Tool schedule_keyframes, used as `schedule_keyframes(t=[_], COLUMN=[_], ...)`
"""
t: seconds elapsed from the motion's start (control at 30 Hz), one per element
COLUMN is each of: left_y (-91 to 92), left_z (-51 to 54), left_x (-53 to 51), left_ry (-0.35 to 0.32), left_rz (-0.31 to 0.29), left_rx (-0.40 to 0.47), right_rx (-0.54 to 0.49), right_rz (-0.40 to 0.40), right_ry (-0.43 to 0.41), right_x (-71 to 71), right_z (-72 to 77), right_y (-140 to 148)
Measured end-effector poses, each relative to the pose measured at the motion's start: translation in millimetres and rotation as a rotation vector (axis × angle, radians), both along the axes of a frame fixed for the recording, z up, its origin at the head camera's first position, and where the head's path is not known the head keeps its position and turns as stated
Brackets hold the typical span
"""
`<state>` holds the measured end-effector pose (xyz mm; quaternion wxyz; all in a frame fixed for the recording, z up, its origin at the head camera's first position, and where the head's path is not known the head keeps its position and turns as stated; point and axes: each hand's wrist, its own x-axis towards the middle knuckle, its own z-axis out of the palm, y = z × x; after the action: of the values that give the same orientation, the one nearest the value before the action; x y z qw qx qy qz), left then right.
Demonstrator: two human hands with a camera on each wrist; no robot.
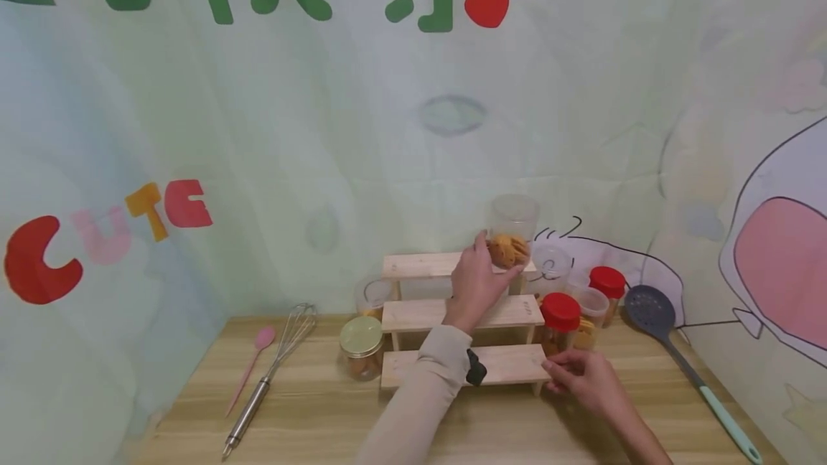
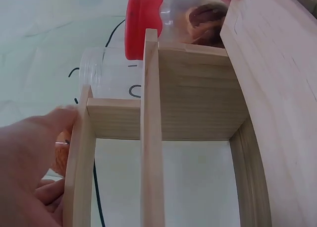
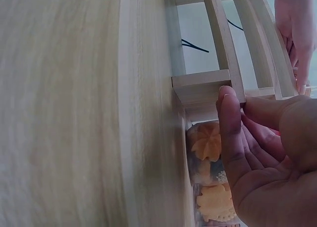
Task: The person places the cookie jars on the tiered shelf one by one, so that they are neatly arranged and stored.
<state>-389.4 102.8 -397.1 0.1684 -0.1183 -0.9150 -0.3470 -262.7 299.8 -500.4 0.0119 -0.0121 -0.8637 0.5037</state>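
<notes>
In the head view my left hand (image 1: 477, 284) grips a clear open-topped jar (image 1: 515, 215) with brown cookies low inside, at the right end of the top step of a three-step wooden rack (image 1: 464, 314). The left wrist view shows this hand (image 2: 27, 155) at the edge of the rack (image 2: 151, 152), which hides most of the jar. My right hand (image 1: 593, 379) pinches the right end of the lowest step. Close up in the right wrist view, the thumb and fingers of that hand (image 3: 277, 162) hold the corner of the rack (image 3: 202, 80).
Right of the rack stand red-lidded jars (image 1: 560, 312) and clear containers (image 1: 593, 303), with a slotted ladle (image 1: 651, 311) farther right. A gold-lidded jar (image 1: 362, 339) is on the left, beyond it a whisk (image 1: 258, 397) and a pink spoon (image 1: 263, 338). A printed curtain hangs behind.
</notes>
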Motion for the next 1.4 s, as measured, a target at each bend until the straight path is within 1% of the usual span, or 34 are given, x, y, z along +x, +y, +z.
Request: schedule_keyframes(t=[0.13, 0.27, 0.47, 0.57, 0.67, 0.7, 0.77, 0.83, 0.9, 0.93, 1.0, 1.03, 1.1, 1.13, 1.2, 1.3, 1.37, 1.4], left_y=[-7.3, -14.8, -22.4, -27.3, -35.7, -39.4, -48.3, -58.8, -70.9, -77.9, -95.0, -104.7, -124.9, -135.5, -155.9, -184.4, -201.8, -209.9], left_z=[-0.6, -0.5, -1.6, -2.6, -4.2, -5.0, -7.3, -10.6, -16.3, -20.3, -29.4, -34.4, -42.7, -46.0, -51.4, -58.7, -66.0, -69.6], left_x=[-0.1, -0.2, 0.7, 1.2, 6.3, 9.0, 16.3, 25.1, 34.8, 39.8, 50.3, 55.2, 62.7, 64.6, 66.5, 67.1, 68.8, 70.1], left_ry=[0.02, 0.028, 0.049, 0.074, 0.073, 0.065, 0.055, 0.055, 0.084, 0.119, 0.192, 0.233, 0.31, 0.348, 0.394, 0.414, 0.393, 0.37], left_rz=[0.011, -0.004, -0.007, -0.025, -0.048, -0.052, -0.067, -0.09, -0.096, -0.094, -0.074, -0.054, -0.015, -0.012, -0.01, 0.005, 0.029, 0.041], left_rx=[0.018, 0.014, -0.001, 0.004, 0.024, 0.034, 0.079, 0.161, 0.237, 0.267, 0.291, 0.287, 0.254, 0.24, 0.231, 0.22, 0.23, 0.235], right_rx=[0.002, 0.003, -0.002, -0.006, -0.018, -0.018, -0.025, -0.027, -0.023, -0.024, -0.016, -0.015, -0.015, -0.018, -0.017, -0.008, 0.0, 0.002], right_rz=[-0.015, -0.025, -0.015, 0.001, 0.01, 0.013, 0.012, 0.01, 0.006, 0.001, -0.006, -0.002, -0.005, -0.009, -0.012, -0.022, -0.022, -0.022], right_ry=[-0.009, -0.016, -0.023, -0.016, -0.013, -0.01, -0.012, -0.01, -0.009, -0.013, -0.019, -0.019, -0.022, -0.025, -0.026, -0.037, -0.05, -0.055], right_x=[-1.8, -2.4, -2.4, -2.2, -2.5, -2.5, -2.3, -2.0, -1.0, -0.5, 0.4, 0.7, 0.6, 0.8, 1.5, 2.4, 2.8, 2.7], right_z=[-0.2, -0.4, -0.7, -1.6, -3.2, -3.5, -4.0, -4.2, -3.9, -3.8, -2.5, -1.8, -0.4, 0.5, 2.1, 3.1, 2.8, 2.3], right_y=[-3.7, -6.6, -10.0, -10.9, -11.6, -11.9, -12.8, -13.6, -14.2, -14.5, -15.0, -14.8, -13.4, -12.4, -9.3, -4.6, -2.9, -2.4])
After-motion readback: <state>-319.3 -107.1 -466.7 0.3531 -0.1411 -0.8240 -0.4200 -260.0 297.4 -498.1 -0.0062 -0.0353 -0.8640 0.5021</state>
